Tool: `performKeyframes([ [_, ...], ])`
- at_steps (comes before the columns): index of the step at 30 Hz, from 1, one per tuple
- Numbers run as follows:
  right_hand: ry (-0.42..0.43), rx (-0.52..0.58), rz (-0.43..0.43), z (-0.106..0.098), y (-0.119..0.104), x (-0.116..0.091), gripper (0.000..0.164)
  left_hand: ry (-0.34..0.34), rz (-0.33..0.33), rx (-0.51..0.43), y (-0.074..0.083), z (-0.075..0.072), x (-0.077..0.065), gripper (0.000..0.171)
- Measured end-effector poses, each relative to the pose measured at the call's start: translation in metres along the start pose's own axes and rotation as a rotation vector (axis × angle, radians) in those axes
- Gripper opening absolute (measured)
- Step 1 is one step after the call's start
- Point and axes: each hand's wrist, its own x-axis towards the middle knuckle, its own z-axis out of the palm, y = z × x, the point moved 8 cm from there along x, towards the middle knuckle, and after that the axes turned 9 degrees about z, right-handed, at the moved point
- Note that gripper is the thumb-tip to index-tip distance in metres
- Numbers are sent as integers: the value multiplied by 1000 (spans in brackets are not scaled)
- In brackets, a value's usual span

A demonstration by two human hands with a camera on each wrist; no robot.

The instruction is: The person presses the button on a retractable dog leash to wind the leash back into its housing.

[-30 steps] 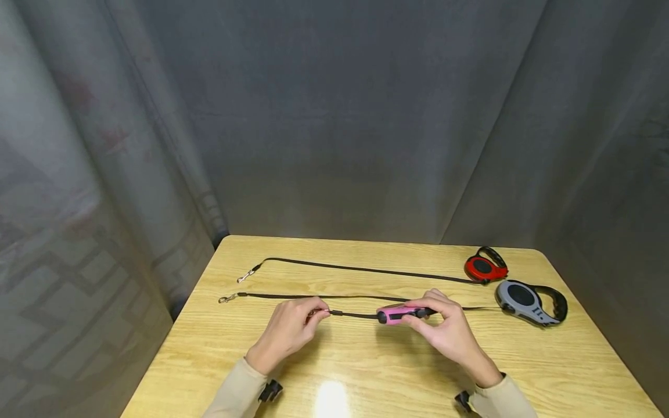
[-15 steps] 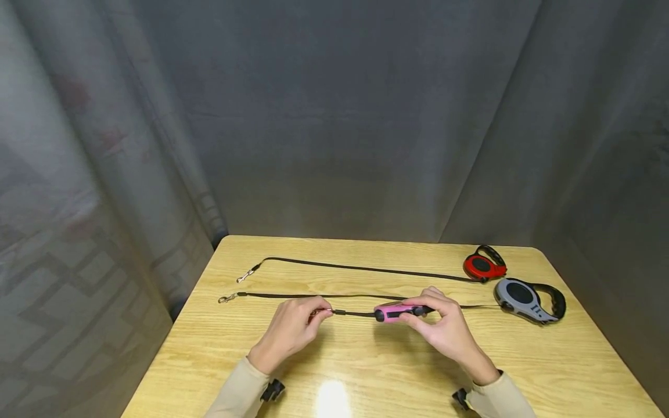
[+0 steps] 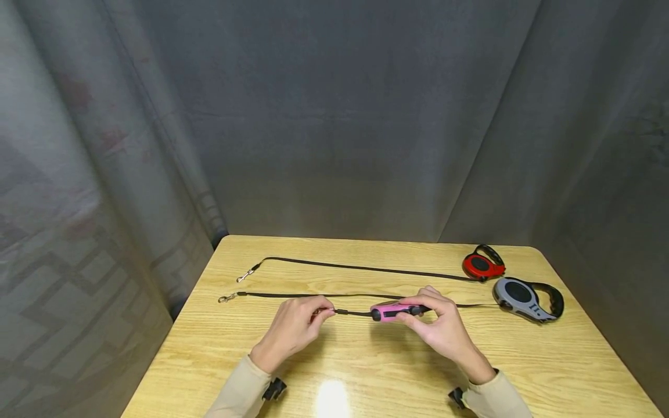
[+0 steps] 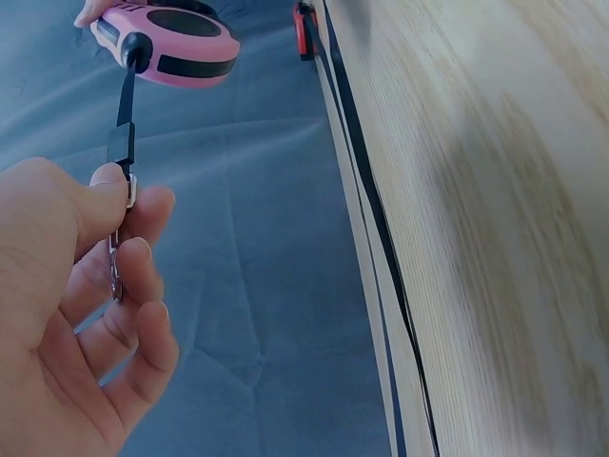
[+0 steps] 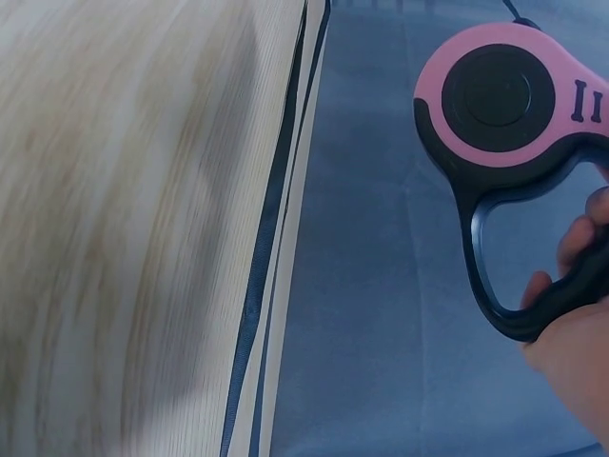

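Observation:
My right hand (image 3: 441, 325) grips the black handle of a pink retractable dog leash (image 3: 388, 312), its round black-centred case showing in the right wrist view. Between thumb and forefinger, my left hand (image 3: 295, 325) pinches the metal snap hook (image 4: 116, 252) on the end of that leash's cord. A short stretch of black strap (image 4: 125, 100) runs straight from the hook to the pink case. Both hands are above the table, and the case casts a shadow below it.
Behind the hands, a red retractable leash (image 3: 482, 265) and a grey one (image 3: 520, 295) lie on the wooden table (image 3: 366, 371) at the right. Their black straps stretch left, ending in metal snap hooks (image 3: 245, 275). A grey curtain (image 3: 334, 128) hangs beyond the far edge.
The pink leash and my right hand have shifted slightly left. My left hand has moved a little to the right, so the strap between them is a bit shorter.

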Motion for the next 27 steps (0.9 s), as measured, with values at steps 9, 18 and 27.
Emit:
performKeyframes([
  [9,-31,-3,33,3,1,2,38,-3,7,-1,3,2,4,5],
  [18,-35,1,35,8,-1,3,36,1,32,-13,8,3,6,6],
  [27,-36,3,26,14,-3,2,34,-27,33,-29,16,11,11,6],
])
